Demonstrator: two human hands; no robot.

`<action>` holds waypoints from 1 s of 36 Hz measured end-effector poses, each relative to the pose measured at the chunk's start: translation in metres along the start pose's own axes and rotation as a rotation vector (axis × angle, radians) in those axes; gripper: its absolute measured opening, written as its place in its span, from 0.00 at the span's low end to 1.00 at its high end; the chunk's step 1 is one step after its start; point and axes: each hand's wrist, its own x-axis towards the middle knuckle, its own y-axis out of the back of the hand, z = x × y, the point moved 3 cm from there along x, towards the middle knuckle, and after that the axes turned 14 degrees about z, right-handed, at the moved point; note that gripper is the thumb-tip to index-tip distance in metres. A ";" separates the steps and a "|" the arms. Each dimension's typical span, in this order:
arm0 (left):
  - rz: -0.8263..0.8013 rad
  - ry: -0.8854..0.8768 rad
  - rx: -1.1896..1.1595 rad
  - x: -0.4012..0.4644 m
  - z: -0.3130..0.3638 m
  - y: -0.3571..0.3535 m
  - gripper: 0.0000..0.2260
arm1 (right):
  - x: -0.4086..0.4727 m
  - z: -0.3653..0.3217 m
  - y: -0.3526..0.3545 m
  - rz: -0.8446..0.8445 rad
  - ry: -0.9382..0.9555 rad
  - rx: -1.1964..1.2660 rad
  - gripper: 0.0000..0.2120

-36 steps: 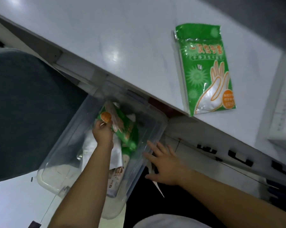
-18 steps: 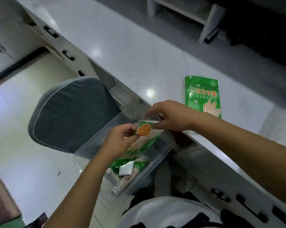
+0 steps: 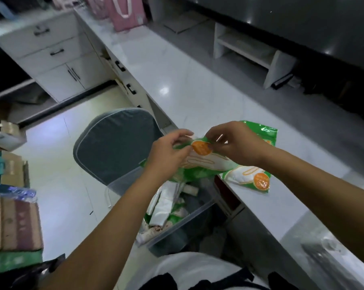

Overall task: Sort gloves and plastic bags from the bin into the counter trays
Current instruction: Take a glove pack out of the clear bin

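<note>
Both hands held one green pack of gloves [image 3: 200, 162] in the air above the clear plastic bin [image 3: 185, 225]. The left hand [image 3: 166, 155] gripped the pack's left side, its fingers [image 3: 181, 135] curled over the upper edge. The right hand [image 3: 235, 143] pinched the same upper edge beside the orange round sticker [image 3: 201, 147], with thumb and fingertips closed together on the plastic. The pack sagged between the two hands, and its printed white glove outline faced up.

A second green pack [image 3: 254, 178] lay flat on the white desk [image 3: 187, 84], just right of the bin and partly hidden under the right wrist. Its own orange sticker [image 3: 261, 181] sat at the corner nearest the person.

The bin stood below the desk edge, in front of the person's knees. Inside it lay several white packets [image 3: 163, 204] and what looked like a rolled tube [image 3: 190, 189], though the blur made these hard to tell apart. A grey-blue padded chair [image 3: 114, 143] stood just left of the bin, touching or nearly touching its wall.

Further left of the bin, stacked boxes [image 3: 13, 222] sat at the frame edge. Beyond the bin, white drawers [image 3: 51, 51] with dark handles lined the wall, and a pink bag [image 3: 126, 13] stood on the desk's far end.
</note>
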 end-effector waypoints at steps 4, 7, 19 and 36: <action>0.265 -0.092 -0.005 -0.012 0.019 -0.007 0.24 | -0.009 0.010 0.019 0.210 -0.089 0.102 0.03; 0.428 0.120 -0.228 -0.025 0.019 -0.019 0.28 | -0.013 0.015 0.038 0.390 -0.170 0.209 0.05; -0.090 0.985 -1.221 -0.059 0.053 -0.121 0.21 | -0.092 0.040 0.050 0.800 -0.508 0.915 0.03; -0.424 0.808 -0.533 -0.058 0.002 -0.142 0.25 | -0.170 0.103 0.015 0.181 -0.562 0.014 0.46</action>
